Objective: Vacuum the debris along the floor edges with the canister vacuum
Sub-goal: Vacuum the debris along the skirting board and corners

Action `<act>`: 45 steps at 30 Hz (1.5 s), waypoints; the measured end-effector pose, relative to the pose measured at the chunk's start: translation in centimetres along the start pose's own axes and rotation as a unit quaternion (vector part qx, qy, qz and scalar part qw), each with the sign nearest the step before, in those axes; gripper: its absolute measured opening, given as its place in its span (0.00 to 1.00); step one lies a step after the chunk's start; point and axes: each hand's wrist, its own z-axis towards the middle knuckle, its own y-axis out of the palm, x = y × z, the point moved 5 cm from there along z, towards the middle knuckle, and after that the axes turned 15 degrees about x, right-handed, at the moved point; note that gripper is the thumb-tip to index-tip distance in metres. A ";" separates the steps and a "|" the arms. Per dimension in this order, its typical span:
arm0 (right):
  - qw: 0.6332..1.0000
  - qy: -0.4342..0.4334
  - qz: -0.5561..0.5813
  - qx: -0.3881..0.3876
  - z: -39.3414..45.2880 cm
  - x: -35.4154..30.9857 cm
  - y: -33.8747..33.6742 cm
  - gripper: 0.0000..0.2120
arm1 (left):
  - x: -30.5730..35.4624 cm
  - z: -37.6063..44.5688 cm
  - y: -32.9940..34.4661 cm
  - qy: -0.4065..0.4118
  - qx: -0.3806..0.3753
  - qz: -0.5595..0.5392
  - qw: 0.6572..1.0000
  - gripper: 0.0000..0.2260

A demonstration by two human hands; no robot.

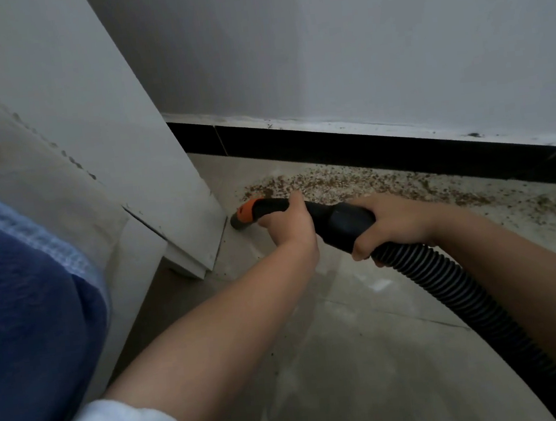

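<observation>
Nothing legible here — no lettering, label, brand or number shows on any surface in view, near or far.

White cabinet (146,148), blue cloth (27,288)

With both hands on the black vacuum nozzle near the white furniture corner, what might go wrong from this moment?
1. The black nozzle with the orange collar points at the white furniture corner, away from the brown crumb debris along the black baseboard; that strip may be missed.
2. The nozzle tip might knock the furniture's already cracked edge.
3. The ribbed black hose bends sharply behind the right hand; it may kink or pull against the left hand.
</observation>
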 end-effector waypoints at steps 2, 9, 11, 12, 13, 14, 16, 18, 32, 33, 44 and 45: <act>1.000 0.000 -0.005 -0.005 -0.2 0.4 0.5 0.17 | -0.3 -0.2 -0.5 -0.001 -0.002 0.013 1.000 0.30; 0.999 -0.002 -0.014 -0.029 -0.8 0.9 2.3 0.20 | -0.6 -0.9 -2.7 0.036 0.034 0.068 0.996 0.31; 0.999 -0.005 -0.020 -0.040 -1.0 0.9 2.5 0.20 | -0.8 -1.2 -3.2 0.040 0.034 0.083 0.995 0.33; 0.999 -0.007 -0.023 -0.043 -1.1 0.9 2.5 0.20 | -0.9 -1.4 -3.4 0.039 0.035 0.086 0.995 0.34; 0.999 -0.009 -0.026 -0.046 -1.2 0.8 2.5 0.20 | -0.9 -1.6 -3.6 0.037 0.037 0.087 0.995 0.34; 0.998 -0.011 -0.030 -0.049 -1.3 0.8 2.4 0.20 | -1.0 -1.7 -3.7 0.035 0.040 0.089 0.995 0.34; 0.997 -0.016 -0.035 -0.062 -1.6 0.7 2.4 0.18 | -1.2 -2.0 -4.0 0.033 0.044 0.095 0.994 0.33; 0.996 -0.017 -0.039 -0.084 -2.1 0.9 2.4 0.17 | -1.8 -2.2 -4.4 0.027 0.048 0.102 0.993 0.33; 0.996 -0.022 -0.083 0.008 -3.3 0.8 0.4 0.20 | -1.2 -2.8 -1.7 0.050 -0.036 0.092 0.994 0.29; 0.996 -0.022 -0.087 0.014 -3.4 1.0 0.2 0.21 | -1.2 -3.0 -1.4 0.054 -0.038 0.094 0.993 0.30; 0.993 -0.040 -0.072 0.089 0.1 0.7 3.0 0.25 | 0.7 0.1 -1.2 0.099 -0.020 0.115 0.988 0.25; 0.992 -0.044 -0.072 0.096 0.6 0.4 3.3 0.24 | 1.1 0.5 -1.2 0.102 -0.020 0.111 0.988 0.24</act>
